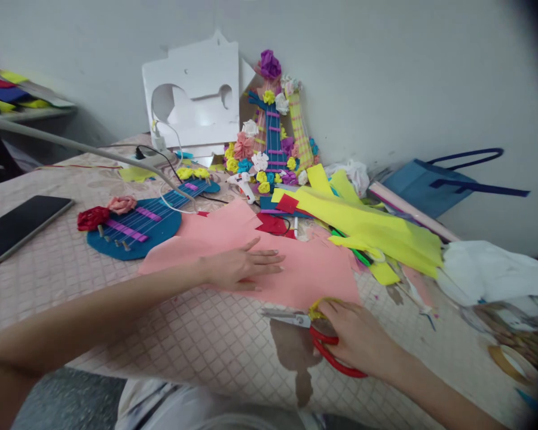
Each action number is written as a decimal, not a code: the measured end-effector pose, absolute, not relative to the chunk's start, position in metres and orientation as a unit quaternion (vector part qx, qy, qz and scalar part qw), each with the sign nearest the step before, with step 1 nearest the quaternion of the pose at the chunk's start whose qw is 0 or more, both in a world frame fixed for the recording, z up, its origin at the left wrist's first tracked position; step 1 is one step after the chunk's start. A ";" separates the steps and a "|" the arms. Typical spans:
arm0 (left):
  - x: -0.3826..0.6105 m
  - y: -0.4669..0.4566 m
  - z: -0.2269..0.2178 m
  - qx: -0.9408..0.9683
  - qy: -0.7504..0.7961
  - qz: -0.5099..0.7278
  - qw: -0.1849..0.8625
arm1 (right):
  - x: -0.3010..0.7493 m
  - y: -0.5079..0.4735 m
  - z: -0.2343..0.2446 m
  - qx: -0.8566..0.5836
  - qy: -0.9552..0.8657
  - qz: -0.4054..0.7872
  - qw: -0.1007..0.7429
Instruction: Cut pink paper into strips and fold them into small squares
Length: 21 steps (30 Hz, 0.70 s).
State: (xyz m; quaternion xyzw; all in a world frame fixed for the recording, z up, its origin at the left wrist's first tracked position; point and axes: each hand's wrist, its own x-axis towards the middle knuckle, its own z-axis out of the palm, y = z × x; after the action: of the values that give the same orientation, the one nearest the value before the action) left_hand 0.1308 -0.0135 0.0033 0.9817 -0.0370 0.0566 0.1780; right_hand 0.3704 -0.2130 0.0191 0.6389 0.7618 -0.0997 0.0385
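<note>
The smooth pink sheet [314, 272] was pressed onto the diamond-patterned tablecloth [192, 340] by the left hand [241, 267], opened flat with fingers spread. Pointed metal scissors [302, 320] with red and yellow handles were held in the curled right hand [356, 334], near the sheet's front edge.

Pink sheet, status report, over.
Left hand spread on pink sheet. Right hand gripping scissors by sheet's near edge. Yellow sheet crowding far right side.

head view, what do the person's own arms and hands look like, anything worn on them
The left hand and right hand are ungloved, with no ring visible. The left forearm and right forearm show no sleeve, watch or bracelet.
</note>
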 end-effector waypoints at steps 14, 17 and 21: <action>0.078 -0.058 0.012 0.991 0.022 0.117 0.066 | 0.441 -0.139 0.018 0.727 0.676 0.019 -0.122; 0.080 -0.058 0.010 0.991 0.024 0.121 0.054 | 0.447 -0.104 0.008 0.720 0.683 0.011 -0.123; 0.080 -0.059 0.008 0.992 0.032 0.112 0.051 | 0.443 -0.074 -0.005 0.710 0.694 0.005 -0.121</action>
State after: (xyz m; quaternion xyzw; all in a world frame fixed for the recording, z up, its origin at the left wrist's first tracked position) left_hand 0.0798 -0.0591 0.0077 0.9919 0.0321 0.1117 0.0512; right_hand 0.4430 -0.0743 -0.0048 0.7098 0.6939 0.0053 -0.1212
